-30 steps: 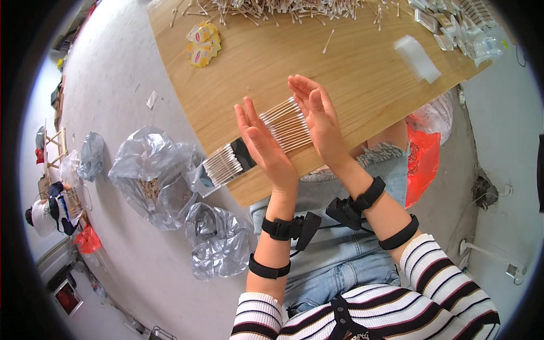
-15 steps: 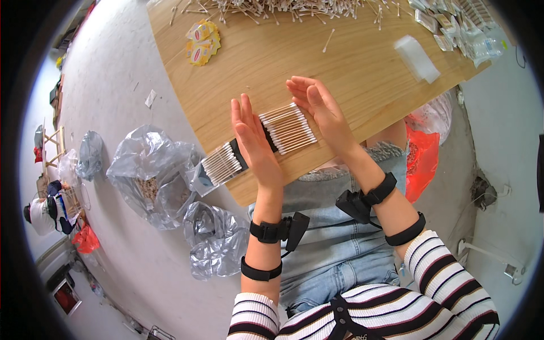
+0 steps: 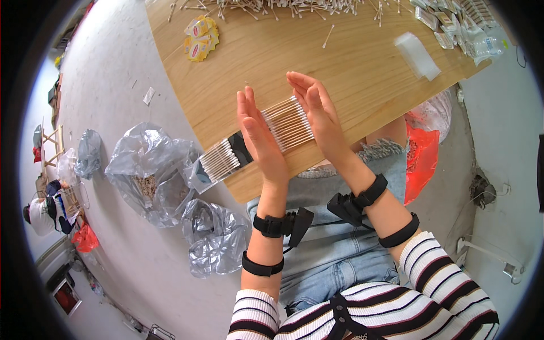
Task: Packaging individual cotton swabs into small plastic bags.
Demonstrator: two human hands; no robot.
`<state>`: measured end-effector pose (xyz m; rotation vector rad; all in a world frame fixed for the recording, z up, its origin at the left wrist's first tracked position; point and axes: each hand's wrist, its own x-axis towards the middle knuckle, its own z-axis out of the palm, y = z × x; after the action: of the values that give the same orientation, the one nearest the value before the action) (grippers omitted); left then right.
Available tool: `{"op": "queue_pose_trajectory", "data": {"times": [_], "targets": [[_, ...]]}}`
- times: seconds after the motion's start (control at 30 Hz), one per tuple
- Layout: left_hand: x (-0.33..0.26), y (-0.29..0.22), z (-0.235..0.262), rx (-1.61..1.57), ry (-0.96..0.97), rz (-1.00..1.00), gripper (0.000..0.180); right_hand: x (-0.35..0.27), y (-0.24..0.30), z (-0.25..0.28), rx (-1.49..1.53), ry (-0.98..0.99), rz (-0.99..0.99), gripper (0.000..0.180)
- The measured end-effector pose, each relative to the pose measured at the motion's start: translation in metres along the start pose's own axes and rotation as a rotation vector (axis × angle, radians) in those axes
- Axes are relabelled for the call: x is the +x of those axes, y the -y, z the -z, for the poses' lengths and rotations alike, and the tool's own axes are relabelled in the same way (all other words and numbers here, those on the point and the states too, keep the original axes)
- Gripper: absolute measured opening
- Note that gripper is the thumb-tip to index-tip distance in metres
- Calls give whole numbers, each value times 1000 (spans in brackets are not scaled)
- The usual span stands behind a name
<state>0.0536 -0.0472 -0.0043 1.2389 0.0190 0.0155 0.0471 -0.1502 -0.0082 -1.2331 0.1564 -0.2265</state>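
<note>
A flat row of cotton swabs point(image 3: 290, 126) lies side by side on the wooden table point(image 3: 243, 62). My left hand point(image 3: 263, 139) stands on edge at the row's left ends, fingers stretched and together, hiding those tips. Opposite it, my right hand point(image 3: 324, 122) is held the same way along the right ends, palm facing in, fingers extended with the thumb up. Neither hand is closed around anything. Left of my left hand, a second row of cotton swabs point(image 3: 220, 161) sits in a clear and dark plastic packet point(image 3: 241, 149) at the table's edge.
Loose swabs point(image 3: 289, 7) are heaped along the far edge. Yellow labels point(image 3: 201, 38) lie far left, white slips point(image 3: 418, 55) at right, and packaged items point(image 3: 453, 28) at far right. Grey plastic bags point(image 3: 152, 175) rest on the floor; a red bag point(image 3: 422, 164) hangs by my lap.
My left hand has shifted right, toward my right hand, over the left ends of the swabs. The gap between the palms is narrower, and more of the dark packet shows.
</note>
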Motion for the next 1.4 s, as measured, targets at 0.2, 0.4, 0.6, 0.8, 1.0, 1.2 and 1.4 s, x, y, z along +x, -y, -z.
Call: {"op": "queue_pose_trajectory", "data": {"times": [0.2,0.4,0.6,0.8,1.0,1.2,1.4], "targets": [[-11,-4,3,-26,2,33,78,0,2,6,-55,15,-10,64],[-23,-8,7,1126,219,-287,91,-1,11,26,-146,-72,63,58],[-32,3,7,1596,435,-332,104,-5,14,35,-216,-50,71,58],[-7,7,7,1637,382,-389,104,-3,13,35,-194,-51,82,56],[-16,-7,13,1565,479,-321,100,-8,14,42,-179,-54,88,54],[-26,-22,26,1041,275,-211,68,-20,21,52,-725,180,245,74],[-27,-25,24,461,-50,-86,58,-22,15,36,-1033,330,343,88]]}}
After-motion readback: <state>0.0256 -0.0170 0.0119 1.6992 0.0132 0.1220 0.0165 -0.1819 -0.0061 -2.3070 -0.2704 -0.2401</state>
